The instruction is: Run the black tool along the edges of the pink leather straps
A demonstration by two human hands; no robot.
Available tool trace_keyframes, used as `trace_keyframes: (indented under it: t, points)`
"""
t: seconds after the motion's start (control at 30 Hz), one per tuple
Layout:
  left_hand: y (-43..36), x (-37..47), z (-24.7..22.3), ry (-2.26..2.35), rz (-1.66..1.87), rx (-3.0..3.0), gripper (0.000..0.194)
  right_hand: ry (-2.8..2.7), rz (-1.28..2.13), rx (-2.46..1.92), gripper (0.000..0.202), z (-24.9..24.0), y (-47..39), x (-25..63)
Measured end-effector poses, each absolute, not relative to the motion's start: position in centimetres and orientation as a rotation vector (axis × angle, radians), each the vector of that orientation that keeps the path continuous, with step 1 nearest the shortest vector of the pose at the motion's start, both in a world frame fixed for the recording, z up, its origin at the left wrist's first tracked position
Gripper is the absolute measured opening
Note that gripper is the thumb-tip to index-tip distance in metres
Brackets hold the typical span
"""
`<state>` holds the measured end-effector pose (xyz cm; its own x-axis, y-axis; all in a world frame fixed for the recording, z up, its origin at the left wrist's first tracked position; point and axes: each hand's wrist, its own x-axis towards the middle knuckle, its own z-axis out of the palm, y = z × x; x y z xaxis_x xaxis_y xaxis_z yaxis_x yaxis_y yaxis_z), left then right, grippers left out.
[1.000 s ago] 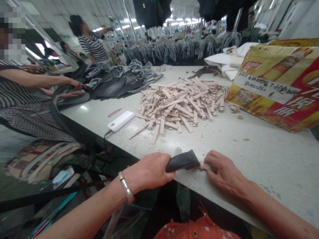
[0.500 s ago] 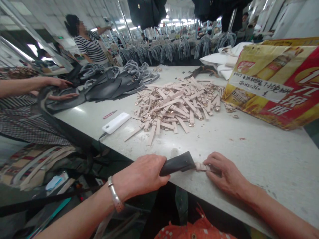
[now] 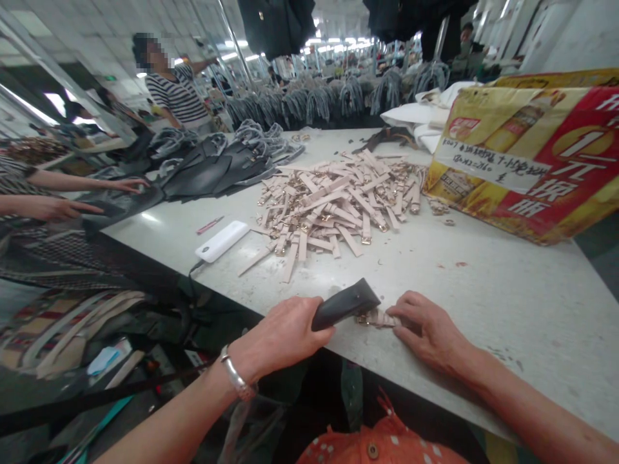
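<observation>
Fingers of the left hand are closed around a black piece, whose wide end points right and slightly to the far side. Thumb and fingers of the right hand are drawn narrow on the right end of a pale strap at the near edge of the table. Its buckle end lies left, just below the black piece; whether the two touch, I cannot tell. A bracelet circles the left wrist. Farther off sits a heap of pale buckled straps, with a white device and a thin red tool to its left. A yellow and red carton stands far right; dark pieces lie piled far left
</observation>
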<state>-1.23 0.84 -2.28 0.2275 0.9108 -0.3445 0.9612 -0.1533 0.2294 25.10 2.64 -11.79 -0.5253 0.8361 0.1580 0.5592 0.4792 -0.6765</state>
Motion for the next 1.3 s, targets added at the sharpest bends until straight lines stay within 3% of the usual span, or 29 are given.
trace_keyframes:
  t: [0.5,0.77,1.3]
  points:
    - [-2.1,1.5,0.2,1.484,-0.491,2.355,0.016,-2.283,0.907,-1.042,0.033,-11.3,3.1,25.9]
    - [-0.7,3.1,0.4,1.505,-0.506,2.265,0.025,-2.191,1.060,-1.068,0.055,-11.8,3.5,26.8]
    - [-2.9,0.9,-0.6,1.557,-0.415,2.040,0.028,-2.183,1.010,-1.070,0.038,-11.7,3.7,26.4]
